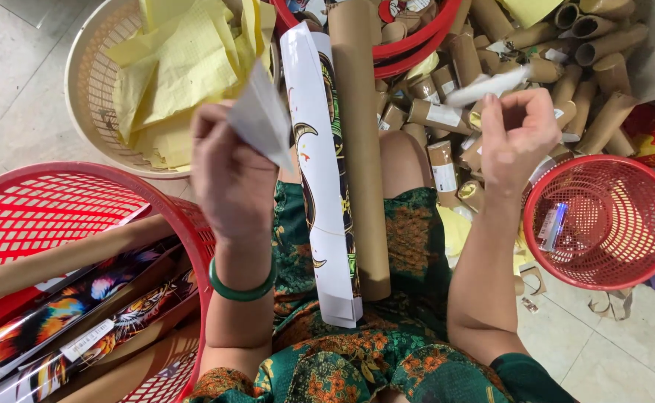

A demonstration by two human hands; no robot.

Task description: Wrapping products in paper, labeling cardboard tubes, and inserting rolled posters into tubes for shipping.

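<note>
Lap (pixel 409 246) cradles poster roll (pixel 320 172) and tube (pixel 357 149), freeing hands: left hand (pixel 230 175) pinches paper (pixel 264 119); right hand (pixel 518 134), at 2 o'clock, pinches strip (pixel 488 86).

Pinched in the fingers of the left hand (pixel 230 168) is a folded sheet of smooth white paper (pixel 262 119); the right hand (pixel 518 138) grips a blurred white paper strip (pixel 488 86). Between the two sets of fingers lie a matt brown cardboard tube (pixel 361 149) and a glossy white rolled print (pixel 320 172). Below the left fingers, a smooth green polished bangle (pixel 241 287) and a red plastic mesh basket (pixel 44 205); beyond them, thin matt yellow paper sheets (pixel 174 75).
</note>
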